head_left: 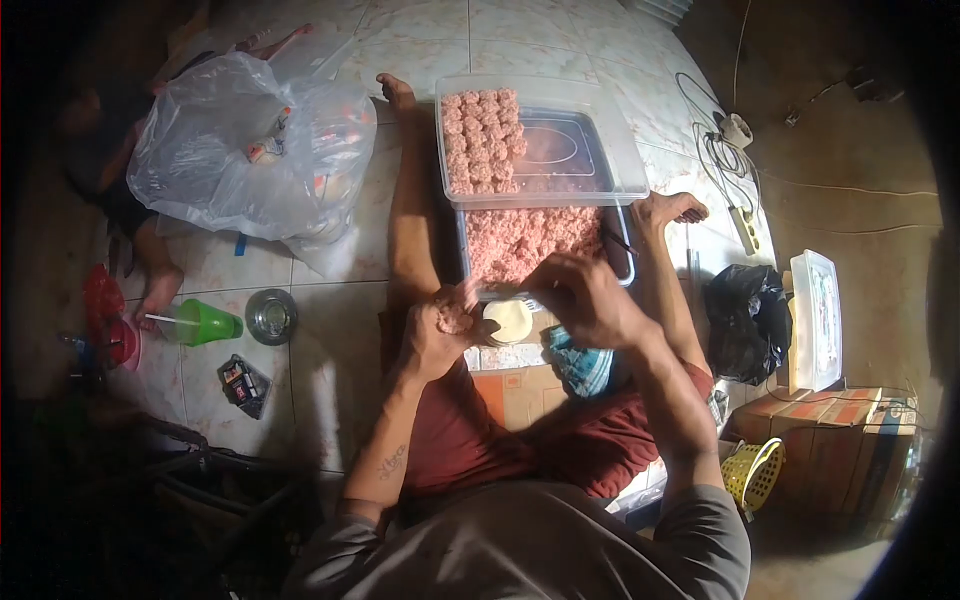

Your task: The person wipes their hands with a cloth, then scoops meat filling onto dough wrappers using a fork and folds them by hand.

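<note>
My left hand [437,335] is closed around a small portion of pink filling [455,317], held just left of a stack of round, pale wrappers [508,322]. My right hand [590,300] is raised over the near right edge of the tub of pink minced filling [530,240]. Its fingers are bent together, and what they hold, if anything, is too small to make out. Beyond the tub, a clear plastic tray [622,150] lies partly across it, with rows of shaped pink pieces [482,140] along its left side.
A large clear bag [200,150] lies at left, near another person's foot [162,290]. A green cup [210,322] and glass dish [271,317] stand on the tiles. A blue checked cloth [582,362] is between my legs. At right are a black bag [748,320] and cardboard box [830,450].
</note>
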Demonstrator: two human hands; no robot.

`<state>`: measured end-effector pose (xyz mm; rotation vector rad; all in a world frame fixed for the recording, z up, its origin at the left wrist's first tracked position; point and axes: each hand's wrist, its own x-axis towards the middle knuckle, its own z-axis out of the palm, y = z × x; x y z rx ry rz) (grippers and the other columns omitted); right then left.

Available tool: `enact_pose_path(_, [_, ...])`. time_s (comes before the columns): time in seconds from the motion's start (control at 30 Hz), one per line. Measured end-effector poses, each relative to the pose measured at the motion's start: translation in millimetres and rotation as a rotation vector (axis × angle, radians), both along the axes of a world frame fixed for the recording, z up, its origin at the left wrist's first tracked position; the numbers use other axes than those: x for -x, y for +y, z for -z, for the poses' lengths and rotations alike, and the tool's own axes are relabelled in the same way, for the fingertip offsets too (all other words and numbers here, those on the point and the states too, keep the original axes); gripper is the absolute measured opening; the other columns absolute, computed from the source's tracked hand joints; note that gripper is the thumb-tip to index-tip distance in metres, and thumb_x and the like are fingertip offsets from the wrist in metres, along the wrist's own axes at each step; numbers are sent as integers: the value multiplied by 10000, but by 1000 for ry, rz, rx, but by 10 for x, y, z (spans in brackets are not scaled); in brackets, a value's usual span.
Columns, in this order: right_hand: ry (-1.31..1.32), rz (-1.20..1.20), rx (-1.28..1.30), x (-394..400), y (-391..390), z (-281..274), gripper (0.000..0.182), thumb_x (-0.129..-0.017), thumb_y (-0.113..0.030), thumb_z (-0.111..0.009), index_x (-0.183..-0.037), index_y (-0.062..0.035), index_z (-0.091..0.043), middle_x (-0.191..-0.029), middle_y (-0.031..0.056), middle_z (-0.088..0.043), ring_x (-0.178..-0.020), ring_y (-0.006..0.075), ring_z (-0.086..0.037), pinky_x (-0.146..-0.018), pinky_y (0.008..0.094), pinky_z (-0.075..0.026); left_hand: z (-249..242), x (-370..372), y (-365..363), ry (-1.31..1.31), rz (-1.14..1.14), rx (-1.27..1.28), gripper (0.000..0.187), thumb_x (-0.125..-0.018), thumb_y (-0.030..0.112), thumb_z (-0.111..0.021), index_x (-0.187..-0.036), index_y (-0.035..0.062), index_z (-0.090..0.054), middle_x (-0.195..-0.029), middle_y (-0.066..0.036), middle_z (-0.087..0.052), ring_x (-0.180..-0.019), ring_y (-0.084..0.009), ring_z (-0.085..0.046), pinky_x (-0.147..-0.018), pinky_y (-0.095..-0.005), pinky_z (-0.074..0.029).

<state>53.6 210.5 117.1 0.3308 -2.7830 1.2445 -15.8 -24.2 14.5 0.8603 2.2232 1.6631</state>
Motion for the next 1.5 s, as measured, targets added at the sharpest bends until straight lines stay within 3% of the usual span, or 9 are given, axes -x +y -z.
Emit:
enact_pose_path(0.27, [-59,76,-190,-362,-81,-176,157,-924,-76,-638,-1039,11,-700,-955,173,-668,-898,376,-659,-774,450,-552,129,-69,73,-48,-42,-41,253,-829,97,-813,-846,39,-568,-672,-1,-524,-623,-79,-477,-575,-272,-425])
enact_pose_path(0.43, [-90,271,195,-515,-219,-125,108,-919,-28,-650,-1012,18,-677,-915,188,-651,-861,381,-647,-747,435,-510,-261,-61,73,7,87,-281,379,-732,155,-931,-966,31,-660,-853,-21,-688,-774,-97,-630,-710,-291,-524])
enact_pose_path(0.7, [-60,281,19,-631,-424,180,100,-942,-52,-603,-1000,15,-648,-914,231,-634,-861,465,-636,-723,508,-512,-114,-64,83,-106,168,180,239,-782,22,-827,-943,6,-650,-843,-24,-690,-785,-57,-614,-703,-259,-518])
enact_pose_path(0.93, [-20,417,189,-739,-459,98,66,-930,-12,-617,-974,34,-633,-896,256,-634,-841,477,-625,-712,483,-497,-128,-26,27,-221,245,-251,360,-748,91,-887,-1014,42,-649,-870,-54,-682,-800,-121,-651,-735,-280,-532])
enact_pose_path(1.2, [-36,506,278,-839,-530,325,58,-927,-6,-622,-959,42,-619,-876,260,-642,-846,462,-640,-738,480,-500,145,-112,82,26,206,41,340,-783,130,-888,-960,41,-612,-866,-46,-666,-787,-109,-634,-713,-284,-528])
enact_pose_path(1.27, [-41,342,213,-773,-600,406,50,-965,-3,-614,-984,42,-626,-784,179,-630,-728,238,-622,-684,364,-491,24,-212,191,-44,139,194,310,-794,110,-876,-957,37,-623,-825,-39,-659,-772,-103,-637,-715,-277,-531])
enact_pose_path(1.33, [6,351,224,-803,-562,295,48,-966,-5,-611,-961,43,-614,-795,190,-628,-725,243,-611,-684,368,-486,124,-241,230,-371,126,-324,216,-838,75,-829,-903,33,-627,-743,-35,-662,-715,-110,-654,-705,-266,-541])
enact_pose_path(1.4, [-205,533,337,-850,-550,188,59,-933,-3,-605,-945,54,-616,-862,268,-618,-838,469,-627,-719,473,-485,93,-170,141,-250,136,-303,278,-827,135,-860,-894,30,-611,-736,-51,-654,-657,-115,-606,-639,-280,-510])
enact_pose_path(1.5, [-181,354,259,-817,-556,412,70,-940,-15,-596,-949,55,-597,-848,266,-606,-801,454,-609,-708,462,-477,131,-159,180,128,85,168,270,-796,53,-843,-935,43,-611,-816,-7,-655,-722,-77,-589,-655,-256,-500])
